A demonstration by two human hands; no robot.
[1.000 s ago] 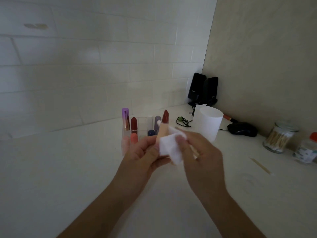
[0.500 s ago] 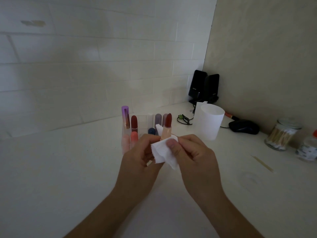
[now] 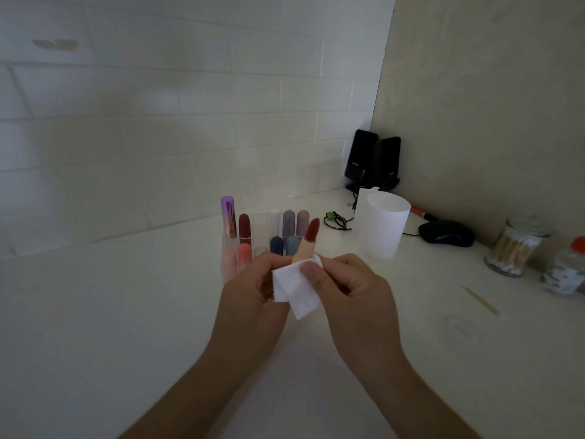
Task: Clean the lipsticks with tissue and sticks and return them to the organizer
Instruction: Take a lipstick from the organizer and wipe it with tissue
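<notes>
Lipstick [image 3: 309,240] uncapped, bullet up and tilted right, held above table [image 3: 126,312] just in front of organizer [image 3: 262,221] — left hand [image 3: 250,289] curled round base, right hand [image 3: 351,289] pinching folded tissue [image 3: 296,288] against peach tube. Best wiped by turning tube inside tissue with light pressure, kept below red bullet — likely to smear or snap if pressed. Firm hold on base advised, to avoid slipping.
</notes>
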